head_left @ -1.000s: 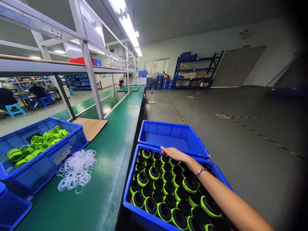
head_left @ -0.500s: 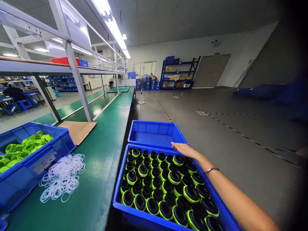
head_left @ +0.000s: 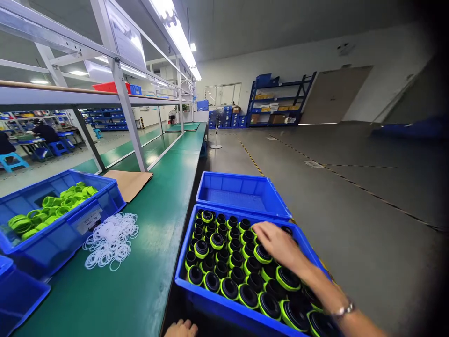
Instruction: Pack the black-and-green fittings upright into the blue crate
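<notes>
Resting right hand (head_left: 278, 245) on black-green caps (head_left: 229, 260) | blue crate (head_left: 224, 304) full | grasp unclear

Black, green-ringed caps (head_left: 242, 262); blue bin (head_left: 210, 299)

The right hand (head_left: 280, 245) reaches far forward, palm down, fingers (head_left: 261, 229) bent — the left hand (head_left: 181, 328) just peeks in low, curled.

White rings (head_left: 111, 241) lie on the green bench (head_left: 154, 224); beside them, a bin of green parts (head_left: 56, 208).
</notes>
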`<state>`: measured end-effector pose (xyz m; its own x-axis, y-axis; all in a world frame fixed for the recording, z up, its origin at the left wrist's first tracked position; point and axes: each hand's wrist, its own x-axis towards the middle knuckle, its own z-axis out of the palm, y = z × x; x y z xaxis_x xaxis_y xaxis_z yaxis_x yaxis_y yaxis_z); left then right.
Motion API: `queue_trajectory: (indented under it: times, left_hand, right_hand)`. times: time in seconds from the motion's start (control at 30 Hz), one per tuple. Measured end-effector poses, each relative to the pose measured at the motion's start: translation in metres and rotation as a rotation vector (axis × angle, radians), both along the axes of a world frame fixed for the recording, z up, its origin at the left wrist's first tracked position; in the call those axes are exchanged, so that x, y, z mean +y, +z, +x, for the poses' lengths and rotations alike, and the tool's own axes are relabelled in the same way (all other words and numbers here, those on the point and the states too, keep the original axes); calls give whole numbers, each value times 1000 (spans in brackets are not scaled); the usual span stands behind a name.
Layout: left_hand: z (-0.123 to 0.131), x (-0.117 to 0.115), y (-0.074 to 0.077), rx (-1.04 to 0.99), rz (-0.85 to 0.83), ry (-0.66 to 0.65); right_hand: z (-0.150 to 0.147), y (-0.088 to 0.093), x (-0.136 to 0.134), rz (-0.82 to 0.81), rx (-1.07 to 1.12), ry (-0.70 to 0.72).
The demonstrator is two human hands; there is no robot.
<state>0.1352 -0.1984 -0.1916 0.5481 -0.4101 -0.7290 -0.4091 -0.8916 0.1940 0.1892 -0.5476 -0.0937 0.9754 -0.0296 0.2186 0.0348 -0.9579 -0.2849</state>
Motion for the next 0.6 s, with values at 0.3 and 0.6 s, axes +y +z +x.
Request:
queue_trajectory:
  times: [0.3,0.6]
  left_hand:
    - [-8,6,9,-57,-124,-17]
    - [-10,7,15,-81,-165,-37]
  right_hand:
    - [-50,-32,140,194,112,524]
    - [-54,-46,152,217,49,528]
